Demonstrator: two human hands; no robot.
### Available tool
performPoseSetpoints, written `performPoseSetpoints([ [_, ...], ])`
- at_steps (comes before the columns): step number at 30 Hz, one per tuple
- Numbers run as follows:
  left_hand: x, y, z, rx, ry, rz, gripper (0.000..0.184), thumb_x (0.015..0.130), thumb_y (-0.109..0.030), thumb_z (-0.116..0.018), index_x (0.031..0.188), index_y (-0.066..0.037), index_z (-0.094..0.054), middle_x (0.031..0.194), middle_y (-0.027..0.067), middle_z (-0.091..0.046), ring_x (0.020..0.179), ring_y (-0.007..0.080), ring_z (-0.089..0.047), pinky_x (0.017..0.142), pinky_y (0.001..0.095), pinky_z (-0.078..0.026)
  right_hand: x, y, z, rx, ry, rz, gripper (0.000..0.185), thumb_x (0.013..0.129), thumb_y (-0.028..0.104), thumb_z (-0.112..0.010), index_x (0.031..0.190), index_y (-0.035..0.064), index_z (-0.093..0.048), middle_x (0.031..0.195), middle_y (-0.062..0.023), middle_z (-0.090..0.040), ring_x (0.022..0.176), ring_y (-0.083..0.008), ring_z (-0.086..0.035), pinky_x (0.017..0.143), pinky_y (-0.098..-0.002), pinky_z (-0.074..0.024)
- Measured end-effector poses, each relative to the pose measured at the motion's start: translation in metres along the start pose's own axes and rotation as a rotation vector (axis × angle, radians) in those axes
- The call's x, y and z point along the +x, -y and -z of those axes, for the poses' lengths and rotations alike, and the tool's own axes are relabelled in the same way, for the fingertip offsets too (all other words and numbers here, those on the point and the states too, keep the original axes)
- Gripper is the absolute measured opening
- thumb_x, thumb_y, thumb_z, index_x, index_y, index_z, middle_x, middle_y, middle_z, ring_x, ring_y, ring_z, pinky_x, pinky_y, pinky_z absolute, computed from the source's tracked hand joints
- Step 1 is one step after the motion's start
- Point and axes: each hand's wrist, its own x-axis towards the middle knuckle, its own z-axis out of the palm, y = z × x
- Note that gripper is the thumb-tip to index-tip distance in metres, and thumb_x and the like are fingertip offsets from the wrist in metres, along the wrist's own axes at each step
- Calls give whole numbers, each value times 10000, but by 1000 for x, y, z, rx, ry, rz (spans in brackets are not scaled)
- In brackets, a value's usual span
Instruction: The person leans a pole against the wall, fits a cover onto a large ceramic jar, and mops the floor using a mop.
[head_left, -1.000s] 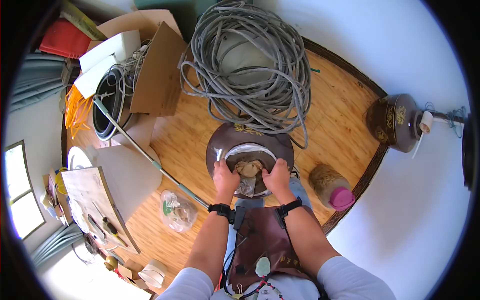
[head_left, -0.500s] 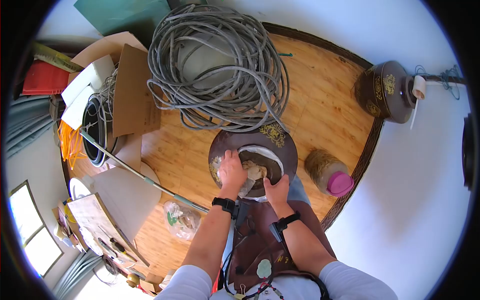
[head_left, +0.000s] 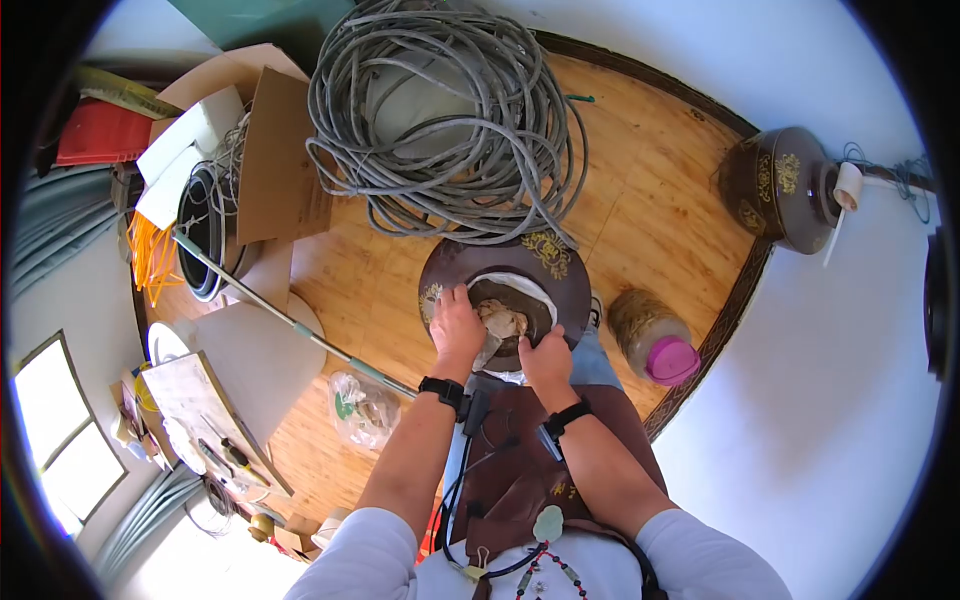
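Observation:
A dark brown jar [head_left: 445,262] with gold patterns stands upright in front of me, seen from above. White plastic film [head_left: 540,287] lines its round mouth. Inside the mouth sits a crumpled tan bundle [head_left: 503,320] that looks like cloth or paper. My left hand [head_left: 457,328] is on the left side of the mouth, fingers curled by the bundle and the plastic; what it grips is partly hidden. My right hand [head_left: 546,358] is at the lower right of the mouth, thumb pointing in towards the bundle and fingers closed at the rim.
A big coil of grey hose [head_left: 450,130] lies just beyond the jar. To the right are a jar with a pink lid [head_left: 672,360] and another brown jar [head_left: 780,190]. On the left are a cardboard box [head_left: 285,155], a long pole [head_left: 300,325] and a plastic bag [head_left: 365,410].
My view has shifted slightly, so the surroundings sit a little differently. Both hands stay at the jar's mouth, with the right thumb still by the tan bundle.

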Motion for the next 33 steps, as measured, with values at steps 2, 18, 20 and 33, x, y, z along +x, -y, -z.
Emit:
performPoseSetpoints([
  [2, -2, 1, 2, -32, -20, 40, 457, 670, -85, -650, 1092, -39, -480, 1015, 160, -509, 954, 346, -521, 781, 424, -443, -7, -3, -1, -27, -27, 78, 538, 744, 298, -634, 1088, -45, -403, 830, -216, -612, 735, -370, -609, 666, -427, -499],
  [18, -148, 83, 17, -432, -129, 344, 410, 610, -82, -708, 963, -18, -510, 922, 172, -554, 895, 362, -533, 769, 412, -434, -86, -42, -10, -28, 286, 631, 472, 749, 260, -638, 1081, 2, -422, 783, -215, -594, 708, -387, -587, 598, -445, -469],
  [20, -149, 79, 11, -470, -130, 379, 409, 616, -89, -709, 967, -16, -513, 931, 174, -553, 898, 363, -532, 770, 408, -435, -84, -38, 1, -62, 245, 608, 475, 741, 253, -648, 1074, -4, -428, 768, -213, -594, 709, -383, -587, 599, -441, -469],
  [33, -124, 54, -6, -588, -117, 362, 433, 629, -121, -716, 997, -11, -517, 950, 177, -554, 902, 363, -534, 763, 404, -439, -49, -27, 28, -163, 37, 672, 510, 722, 273, -665, 1079, -2, -427, 820, -223, -601, 717, -386, -590, 616, -442, -483],
])
